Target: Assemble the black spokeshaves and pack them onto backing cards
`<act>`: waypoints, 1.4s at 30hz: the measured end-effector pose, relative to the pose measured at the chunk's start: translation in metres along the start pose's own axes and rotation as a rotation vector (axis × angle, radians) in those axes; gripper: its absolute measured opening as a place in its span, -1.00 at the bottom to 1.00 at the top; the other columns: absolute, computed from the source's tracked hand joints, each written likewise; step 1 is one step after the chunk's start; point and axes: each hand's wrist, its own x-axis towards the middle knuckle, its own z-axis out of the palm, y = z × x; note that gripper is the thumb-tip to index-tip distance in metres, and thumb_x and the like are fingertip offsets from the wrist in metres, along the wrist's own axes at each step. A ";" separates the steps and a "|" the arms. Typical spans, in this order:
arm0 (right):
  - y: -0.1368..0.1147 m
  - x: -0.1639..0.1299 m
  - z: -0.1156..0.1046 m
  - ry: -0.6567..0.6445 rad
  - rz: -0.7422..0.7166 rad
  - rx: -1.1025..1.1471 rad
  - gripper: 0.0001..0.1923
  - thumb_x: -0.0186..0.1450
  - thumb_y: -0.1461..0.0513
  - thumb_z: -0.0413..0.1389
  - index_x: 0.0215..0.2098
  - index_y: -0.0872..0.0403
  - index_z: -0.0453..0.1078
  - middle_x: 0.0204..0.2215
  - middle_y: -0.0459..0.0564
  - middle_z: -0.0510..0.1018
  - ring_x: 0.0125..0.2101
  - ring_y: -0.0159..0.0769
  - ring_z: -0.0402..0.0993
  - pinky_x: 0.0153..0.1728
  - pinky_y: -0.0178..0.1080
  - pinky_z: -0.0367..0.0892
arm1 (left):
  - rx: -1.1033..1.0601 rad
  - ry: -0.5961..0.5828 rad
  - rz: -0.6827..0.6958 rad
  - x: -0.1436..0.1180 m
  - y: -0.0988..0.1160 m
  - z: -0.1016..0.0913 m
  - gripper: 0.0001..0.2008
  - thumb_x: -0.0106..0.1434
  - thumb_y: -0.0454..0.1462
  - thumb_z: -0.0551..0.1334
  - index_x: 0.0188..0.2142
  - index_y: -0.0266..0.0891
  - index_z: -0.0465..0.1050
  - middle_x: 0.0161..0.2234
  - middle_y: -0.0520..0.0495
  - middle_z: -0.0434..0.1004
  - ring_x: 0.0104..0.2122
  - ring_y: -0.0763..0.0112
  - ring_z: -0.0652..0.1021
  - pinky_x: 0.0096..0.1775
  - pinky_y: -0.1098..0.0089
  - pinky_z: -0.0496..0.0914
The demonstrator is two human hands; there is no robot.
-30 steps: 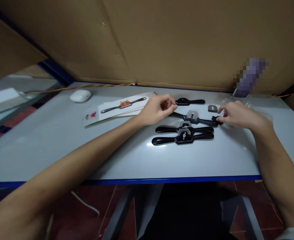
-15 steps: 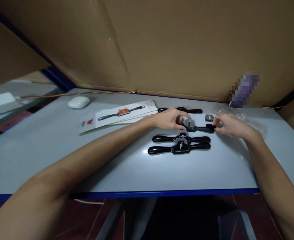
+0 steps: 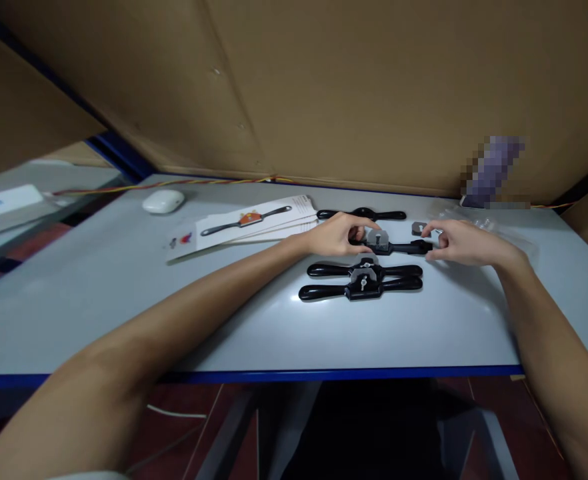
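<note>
Holding one black two-handled tool (image 3: 394, 247) between them, both hands rest low on the pale grey surface (image 3: 124, 293). The left hand (image 3: 337, 235) curls its fingers (image 3: 361, 227) closed around the tool's left handle, right beside the grey metal plate at its middle. The right hand (image 3: 461, 241) pinches the tip of the right handle with thumb and forefinger, the other fingers loosely bent. The tool lies roughly level, running left to right, near the far middle of the surface.

Just in front of it lie two more tools of the same kind (image 3: 361, 280), side by side and touching, each with a small screw at the centre. Behind the left hand lies a bare black tool body (image 3: 361, 215). A small grey metal piece (image 3: 418, 228) sits just beyond the right hand's fingertips, and some clear plastic wrapping (image 3: 494, 230) lies behind that hand. To the left, printed cards (image 3: 244, 221) showing the same tool are spread out, with a white rounded object (image 3: 163, 201) farther left. Brown cardboard walls (image 3: 324, 87) enclose the back, with a twisted red-and-yellow cable (image 3: 174, 183) along the foot.
</note>
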 end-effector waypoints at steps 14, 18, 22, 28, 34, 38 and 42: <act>-0.006 0.004 0.004 -0.048 -0.067 -0.015 -0.57 0.33 0.14 0.23 0.14 -0.01 0.63 -0.61 -0.16 0.55 -0.55 -0.21 0.43 -0.38 -0.15 0.26 | 0.099 0.033 0.006 -0.007 -0.001 -0.008 -0.49 0.24 0.02 0.42 0.04 -0.27 0.67 -0.50 0.12 0.38 -0.53 0.48 0.33 -0.38 0.40 0.29; -0.006 0.005 0.005 -0.086 -0.053 0.056 -0.64 0.35 0.14 0.21 0.09 -0.02 0.60 -0.61 -0.18 0.53 -0.57 -0.22 0.44 -0.42 -0.15 0.25 | 0.088 0.052 0.003 -0.007 0.000 -0.006 -0.51 0.25 0.02 0.43 0.02 -0.26 0.68 -0.53 0.14 0.33 -0.54 0.49 0.31 -0.40 0.41 0.27; -0.001 0.006 0.005 0.008 -0.028 0.008 -0.80 0.29 0.20 0.29 -0.10 -0.01 0.57 -0.50 -0.15 0.58 -0.50 -0.24 0.44 -0.39 -0.16 0.23 | 0.093 0.054 0.006 -0.007 0.000 -0.005 -0.50 0.24 0.03 0.42 0.03 -0.27 0.68 -0.51 0.13 0.33 -0.53 0.48 0.32 -0.39 0.41 0.27; 0.002 0.009 0.003 0.343 -0.119 -0.050 -0.90 0.30 0.21 0.29 -0.39 0.00 0.55 -0.31 0.02 0.63 -0.30 -0.14 0.52 -0.19 -0.10 0.32 | 0.152 0.049 0.017 -0.007 0.002 -0.004 -0.45 0.29 0.07 0.37 0.08 -0.27 0.66 -0.49 0.11 0.36 -0.52 0.44 0.32 -0.36 0.37 0.28; -0.032 0.013 0.030 0.528 -0.188 0.254 -0.91 0.34 0.18 0.28 -0.31 0.02 0.60 -0.34 0.00 0.70 -0.29 -0.14 0.58 -0.18 -0.10 0.39 | 0.218 0.014 0.018 -0.003 0.003 0.000 -0.43 0.33 0.11 0.33 0.13 -0.24 0.61 -0.46 0.07 0.43 -0.50 0.40 0.39 -0.33 0.36 0.29; -0.050 0.022 0.054 0.413 -0.269 0.391 -0.92 0.35 0.20 0.29 -0.29 0.05 0.61 -0.36 -0.02 0.71 -0.33 -0.20 0.59 -0.22 -0.15 0.40 | 0.270 0.030 0.017 -0.001 0.002 0.005 -0.40 0.33 0.14 0.33 0.13 -0.25 0.58 -0.44 0.07 0.44 -0.47 0.37 0.43 -0.31 0.36 0.29; -0.054 0.032 0.063 0.375 -0.318 0.295 -0.93 0.37 0.26 0.29 -0.23 0.04 0.67 -0.30 -0.03 0.73 -0.31 -0.22 0.58 -0.18 -0.15 0.40 | 0.256 0.031 0.005 0.000 0.004 0.007 -0.42 0.33 0.14 0.32 0.10 -0.25 0.59 -0.42 0.06 0.45 -0.46 0.36 0.43 -0.29 0.37 0.29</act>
